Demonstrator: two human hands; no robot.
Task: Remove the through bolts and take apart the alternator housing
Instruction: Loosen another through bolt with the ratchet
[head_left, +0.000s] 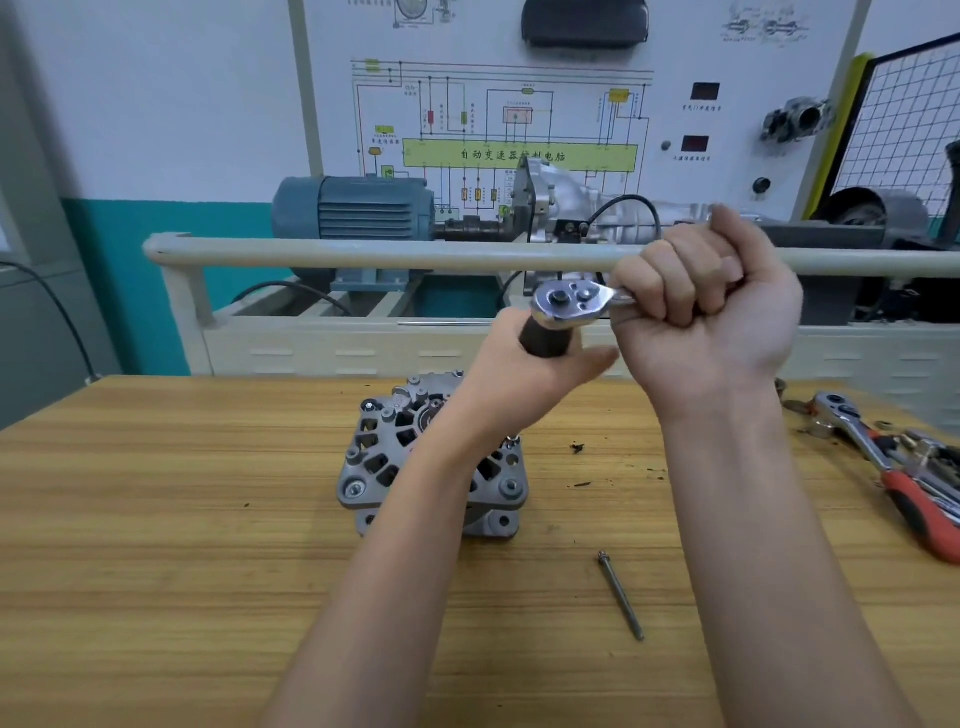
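Observation:
The silver alternator stands on the wooden table, its vented housing face up, partly hidden behind my left forearm. Above it I hold a chrome ratchet wrench in the air. My right hand grips its handle in a fist. My left hand grips the dark socket under the ratchet head. One long through bolt lies loose on the table, right of the alternator.
A second ratchet with a red handle and small sockets lies at the table's right edge. Dark crumbs of debris dot the wood. Behind the table stands a training rig with a blue motor, a gearbox and a beige rail.

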